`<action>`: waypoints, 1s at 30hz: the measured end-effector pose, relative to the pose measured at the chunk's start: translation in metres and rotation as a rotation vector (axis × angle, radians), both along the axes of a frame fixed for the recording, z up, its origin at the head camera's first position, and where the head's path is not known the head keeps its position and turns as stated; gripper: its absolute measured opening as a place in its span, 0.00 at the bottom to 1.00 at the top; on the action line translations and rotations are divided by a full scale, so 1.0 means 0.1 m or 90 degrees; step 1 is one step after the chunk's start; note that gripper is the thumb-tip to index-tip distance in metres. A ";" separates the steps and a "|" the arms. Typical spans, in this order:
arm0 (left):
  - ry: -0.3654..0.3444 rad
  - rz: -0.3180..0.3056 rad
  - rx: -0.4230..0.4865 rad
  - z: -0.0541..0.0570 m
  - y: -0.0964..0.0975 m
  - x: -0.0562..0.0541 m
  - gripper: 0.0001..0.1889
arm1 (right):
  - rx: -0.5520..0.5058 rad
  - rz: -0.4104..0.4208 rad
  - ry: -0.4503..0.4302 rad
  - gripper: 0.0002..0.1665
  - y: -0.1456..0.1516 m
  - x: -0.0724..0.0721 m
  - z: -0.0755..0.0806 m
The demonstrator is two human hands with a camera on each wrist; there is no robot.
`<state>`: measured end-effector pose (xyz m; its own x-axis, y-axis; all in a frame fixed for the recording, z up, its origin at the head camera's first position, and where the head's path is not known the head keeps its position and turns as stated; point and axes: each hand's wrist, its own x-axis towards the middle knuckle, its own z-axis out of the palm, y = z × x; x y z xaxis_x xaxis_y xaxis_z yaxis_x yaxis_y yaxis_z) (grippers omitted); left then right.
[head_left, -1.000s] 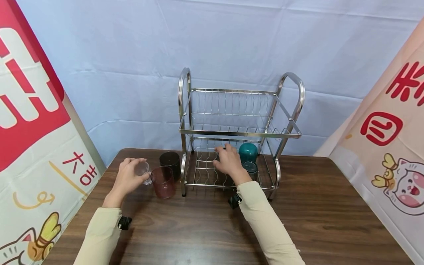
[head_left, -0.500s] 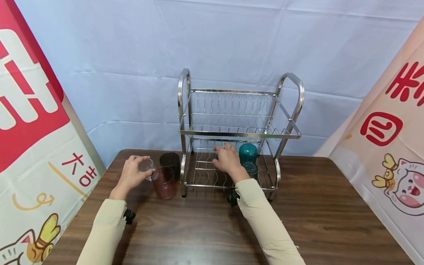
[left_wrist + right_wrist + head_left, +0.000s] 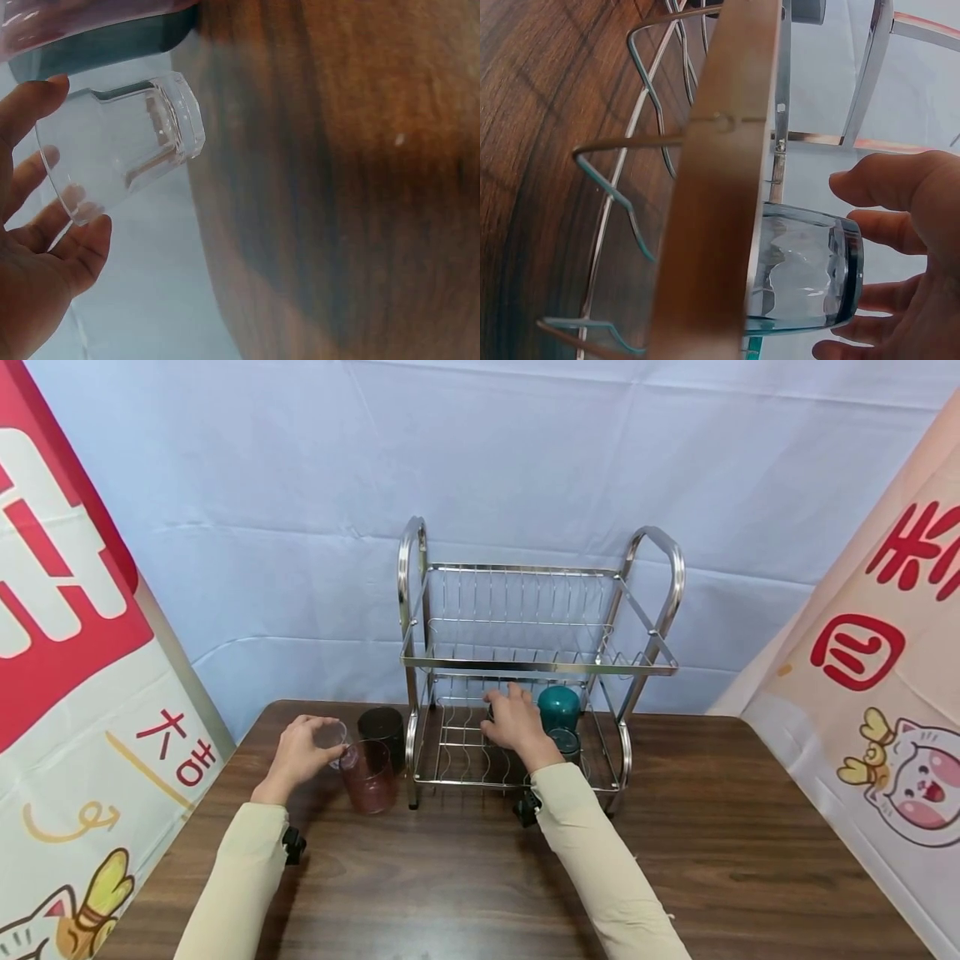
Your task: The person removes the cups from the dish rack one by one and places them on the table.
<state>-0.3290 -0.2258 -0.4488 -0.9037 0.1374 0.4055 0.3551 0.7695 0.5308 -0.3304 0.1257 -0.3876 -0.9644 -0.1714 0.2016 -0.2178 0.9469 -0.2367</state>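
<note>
My left hand point(image 3: 303, 749) holds a clear glass point(image 3: 120, 135) by its rim, with thumb and fingers spread around it. The thick faceted base points down toward the table. Right beside it stands a reddish see-through cup point(image 3: 369, 777), with a black cup point(image 3: 382, 731) behind. My right hand point(image 3: 515, 720) is over the lower tier of a metal dish rack point(image 3: 540, 666), fingers spread and loosely bent. In the right wrist view, a bluish glass point(image 3: 802, 266) stands base up behind the rack's front bar, its base close to those fingers. A teal cup point(image 3: 558, 708) stands to the right.
A dark see-through glass point(image 3: 566, 744) sits in front of the teal cup on the lower tier. The rack's upper tier and tall side frames rise over my right hand. Wooden tabletop point(image 3: 450, 885) stretches in front, and pale cloth point(image 3: 300, 527) hangs behind.
My left hand has moved slightly right and forward with the clear glass, closer to the reddish and black cups. My right hand has stayed nearly still over the rack.
</note>
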 end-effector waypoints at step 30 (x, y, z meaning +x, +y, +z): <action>0.032 -0.029 0.029 -0.16 0.06 -0.09 0.28 | -0.029 0.023 0.017 0.24 0.03 -0.09 -0.10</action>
<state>-0.3382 -0.2194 -0.4652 -0.8753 0.1582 0.4570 0.4164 0.7273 0.5456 -0.3389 0.1292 -0.3980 -0.9519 -0.1961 0.2355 -0.2585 0.9266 -0.2731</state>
